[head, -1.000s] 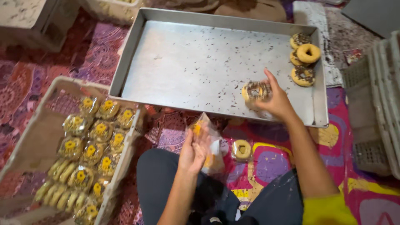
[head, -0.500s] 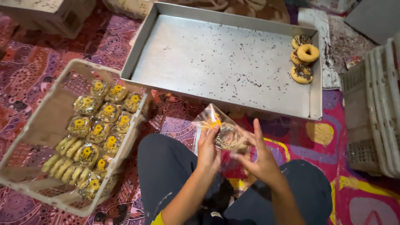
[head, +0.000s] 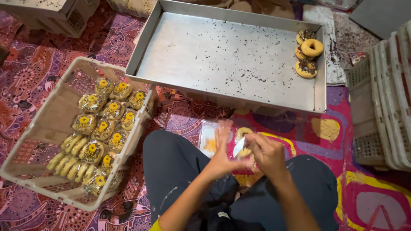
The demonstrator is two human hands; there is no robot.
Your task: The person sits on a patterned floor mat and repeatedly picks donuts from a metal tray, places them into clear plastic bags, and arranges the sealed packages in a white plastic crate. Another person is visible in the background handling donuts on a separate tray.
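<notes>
My left hand [head: 223, 149] and right hand [head: 266, 154] pinch a clear plastic bag [head: 239, 147] around a doughnut [head: 244, 133] over my lap, just below the metal tray [head: 227, 60].

Baking tray [head: 201, 64]: bare metal, dull brushed finish, smooth, speckled with dark crumbs. Crate [head: 47, 124]: pale plastic lattice, matt, scuffed. Wrapped doughnuts [head: 102, 128] inside it: clear plastic film, glossy, catching light. Unwrapped doughnuts [head: 309, 53] on tray: matt dough, some rough with dark sprinkles. Bag [head: 237, 147] between the hands: thin transparent plastic, shiny. Floor covering [head: 25, 77]: patterned cloth, matt. Trousers [head: 175, 167]: dark matt cloth.
</notes>
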